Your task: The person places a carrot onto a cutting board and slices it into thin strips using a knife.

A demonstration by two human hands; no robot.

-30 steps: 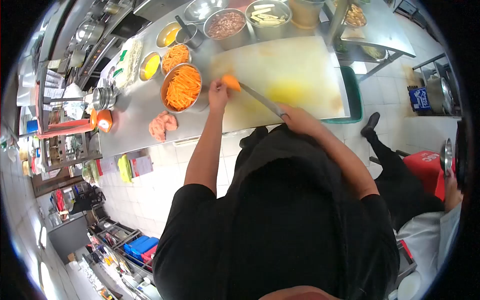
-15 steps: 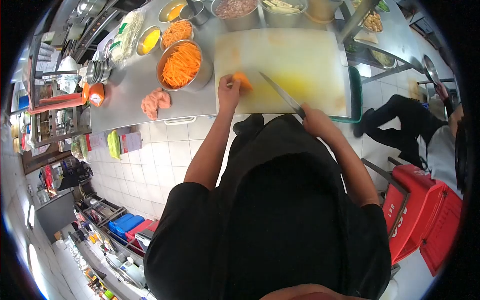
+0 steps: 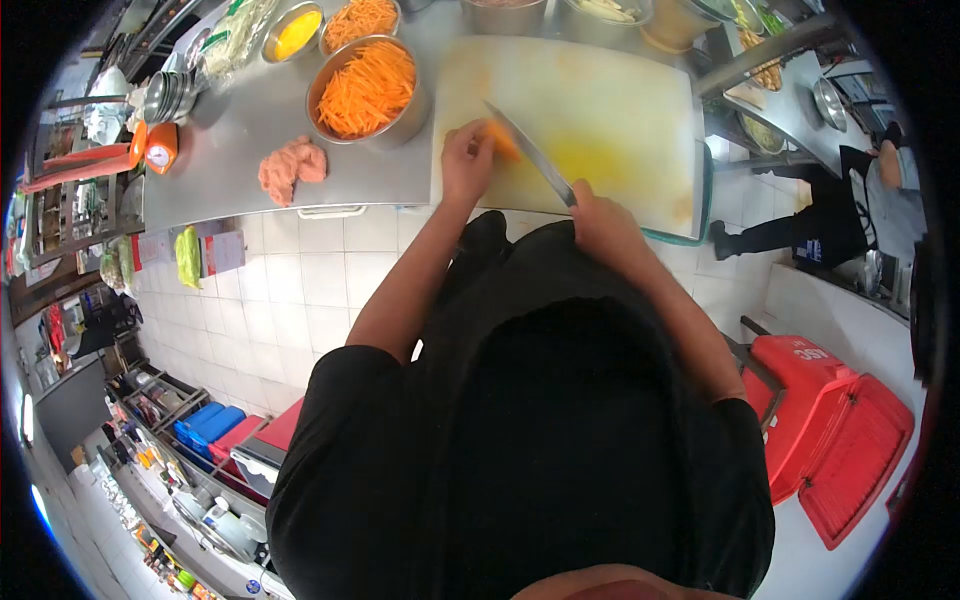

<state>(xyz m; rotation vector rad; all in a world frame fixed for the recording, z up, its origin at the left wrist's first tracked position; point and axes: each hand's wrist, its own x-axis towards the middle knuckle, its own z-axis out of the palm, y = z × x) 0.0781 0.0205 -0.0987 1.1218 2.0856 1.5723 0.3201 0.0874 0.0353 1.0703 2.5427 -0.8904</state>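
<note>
On the white cutting board (image 3: 580,80), my left hand (image 3: 467,165) pinches an orange piece of carrot (image 3: 504,142) near the board's left side. My right hand (image 3: 607,228) is wrapped around the handle of a knife (image 3: 538,160). Its blade slants up and to the left, with the tip end beside the carrot; whether the edge touches it I cannot tell. Yellow stains mark the board below and right of the blade. Left of the board stands a metal pot (image 3: 408,115) heaped with carrot sticks (image 3: 366,90).
A crumpled pink cloth (image 3: 293,168) lies on the steel counter (image 3: 220,150), with an orange scale (image 3: 161,150) further left. Behind are a bowl of yellow liquid (image 3: 296,35) and more shredded carrot (image 3: 360,22). A red bin (image 3: 820,410) and another person (image 3: 835,215) are to the right.
The knife has come left so its blade is over by the carrot piece. My left hand still holds the carrot. The view has shifted, and the person at right has changed position.
</note>
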